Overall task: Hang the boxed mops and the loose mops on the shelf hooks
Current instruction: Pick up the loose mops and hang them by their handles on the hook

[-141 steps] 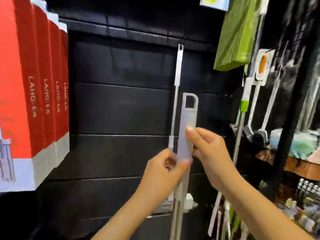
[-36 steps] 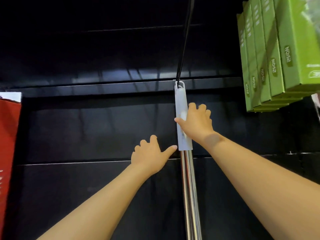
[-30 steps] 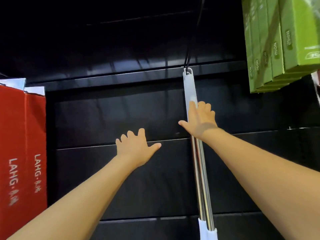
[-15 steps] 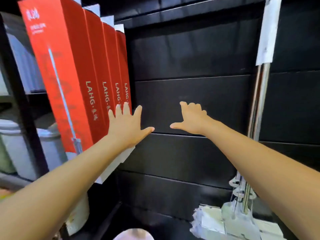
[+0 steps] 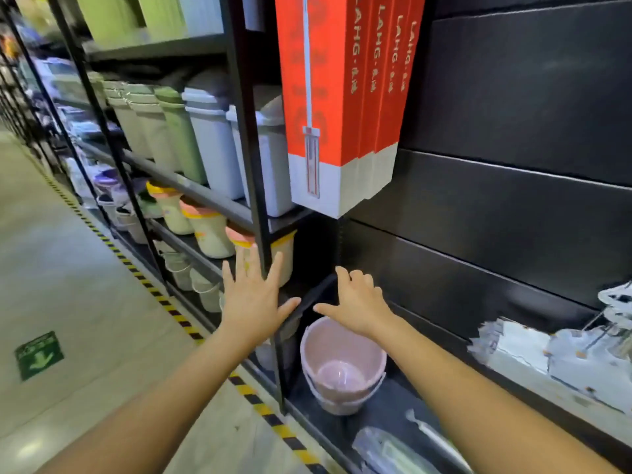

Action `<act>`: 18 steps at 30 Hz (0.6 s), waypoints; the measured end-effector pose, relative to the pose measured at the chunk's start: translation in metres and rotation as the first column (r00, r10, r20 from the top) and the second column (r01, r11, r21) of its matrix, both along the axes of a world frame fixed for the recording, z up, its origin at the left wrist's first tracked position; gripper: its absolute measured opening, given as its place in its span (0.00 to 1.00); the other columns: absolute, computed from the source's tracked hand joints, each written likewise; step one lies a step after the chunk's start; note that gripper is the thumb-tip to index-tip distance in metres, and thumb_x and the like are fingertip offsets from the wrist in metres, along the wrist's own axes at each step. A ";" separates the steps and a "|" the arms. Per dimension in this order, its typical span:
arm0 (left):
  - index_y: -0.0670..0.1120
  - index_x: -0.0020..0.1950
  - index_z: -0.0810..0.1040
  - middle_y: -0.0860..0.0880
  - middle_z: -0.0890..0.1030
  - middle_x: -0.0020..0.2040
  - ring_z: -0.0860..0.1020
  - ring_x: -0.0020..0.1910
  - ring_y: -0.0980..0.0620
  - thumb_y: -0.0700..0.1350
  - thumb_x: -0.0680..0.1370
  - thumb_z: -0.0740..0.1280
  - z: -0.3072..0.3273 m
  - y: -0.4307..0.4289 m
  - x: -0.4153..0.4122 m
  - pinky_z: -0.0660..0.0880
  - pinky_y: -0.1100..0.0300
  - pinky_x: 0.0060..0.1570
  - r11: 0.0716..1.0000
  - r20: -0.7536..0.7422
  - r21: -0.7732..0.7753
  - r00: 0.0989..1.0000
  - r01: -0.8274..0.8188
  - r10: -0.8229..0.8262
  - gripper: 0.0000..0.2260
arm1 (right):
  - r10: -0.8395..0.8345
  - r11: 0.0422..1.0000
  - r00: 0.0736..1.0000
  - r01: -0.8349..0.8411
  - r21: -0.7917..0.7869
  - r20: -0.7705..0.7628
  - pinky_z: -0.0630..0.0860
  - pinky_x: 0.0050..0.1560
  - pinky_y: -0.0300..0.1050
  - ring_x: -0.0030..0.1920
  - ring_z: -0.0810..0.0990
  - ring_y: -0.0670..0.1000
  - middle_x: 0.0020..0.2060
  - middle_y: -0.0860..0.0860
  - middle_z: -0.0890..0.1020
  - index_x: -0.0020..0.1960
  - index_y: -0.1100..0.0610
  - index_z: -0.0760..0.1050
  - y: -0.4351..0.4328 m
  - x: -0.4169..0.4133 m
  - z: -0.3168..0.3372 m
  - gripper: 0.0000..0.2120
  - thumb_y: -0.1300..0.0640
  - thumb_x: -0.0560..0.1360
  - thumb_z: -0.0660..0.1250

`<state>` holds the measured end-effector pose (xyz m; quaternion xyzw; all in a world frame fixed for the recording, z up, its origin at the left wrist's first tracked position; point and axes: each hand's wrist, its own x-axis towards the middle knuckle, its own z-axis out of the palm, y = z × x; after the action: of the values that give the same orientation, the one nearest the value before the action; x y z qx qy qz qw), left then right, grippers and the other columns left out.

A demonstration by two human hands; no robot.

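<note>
Several red and white boxed mops (image 5: 337, 97) hang side by side against the black slatted wall at the top centre. The white head of a hung loose mop (image 5: 578, 350) shows at the right edge; its handle is out of view. My left hand (image 5: 254, 295) is stretched forward with fingers spread, holding nothing, in front of the black shelf post. My right hand (image 5: 359, 302) reaches forward beside it, fingers relaxed, also holding nothing. Another wrapped mop part (image 5: 403, 449) lies on the bottom shelf.
Stacked pink buckets (image 5: 342, 367) stand on the bottom shelf just below my hands. A black post (image 5: 253, 165) divides the mop wall from shelves of grey and green bins (image 5: 212, 138) and small buckets. A striped yellow-black floor line (image 5: 164, 299) runs along the aisle on the left.
My view has swung down and left, away from the hung loose mop. Both hands, still holding nothing, have dropped from the red boxes' level to just above the pink buckets.
</note>
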<state>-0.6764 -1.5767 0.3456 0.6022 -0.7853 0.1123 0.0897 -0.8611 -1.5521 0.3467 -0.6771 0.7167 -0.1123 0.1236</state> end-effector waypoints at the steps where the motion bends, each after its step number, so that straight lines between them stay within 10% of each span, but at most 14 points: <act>1: 0.51 0.80 0.45 0.37 0.46 0.79 0.46 0.78 0.35 0.70 0.76 0.52 -0.018 0.008 0.010 0.48 0.36 0.73 0.999 0.010 0.027 1.000 -0.024 0.024 0.39 | 0.001 1.000 1.000 -0.001 0.031 0.008 0.65 0.66 0.59 0.70 0.62 0.63 0.72 0.61 0.63 0.78 0.57 0.50 0.002 0.011 -0.016 0.42 0.35 0.75 0.63; 9: 0.50 0.80 0.47 0.37 0.47 0.79 0.46 0.78 0.35 0.67 0.78 0.53 -0.140 0.075 0.070 0.47 0.37 0.73 0.915 -0.058 0.297 0.952 -0.271 0.301 0.37 | 0.094 0.965 0.996 -0.092 0.246 0.005 0.64 0.66 0.59 0.71 0.62 0.65 0.71 0.62 0.65 0.76 0.58 0.55 0.025 0.080 -0.126 0.38 0.38 0.77 0.62; 18: 0.50 0.80 0.44 0.38 0.43 0.79 0.43 0.78 0.36 0.68 0.78 0.50 -0.248 0.177 0.139 0.45 0.39 0.74 0.569 -0.026 0.592 0.692 -0.571 0.722 0.37 | 0.419 0.851 0.884 -0.302 0.430 -0.208 0.66 0.67 0.57 0.70 0.65 0.61 0.70 0.60 0.65 0.76 0.57 0.53 0.058 0.151 -0.220 0.38 0.36 0.77 0.60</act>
<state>-0.5369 -1.3995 0.0975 0.8573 -0.4849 -0.1705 -0.0277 -0.7100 -1.4945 0.1269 -0.7719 0.5932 0.1580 0.1653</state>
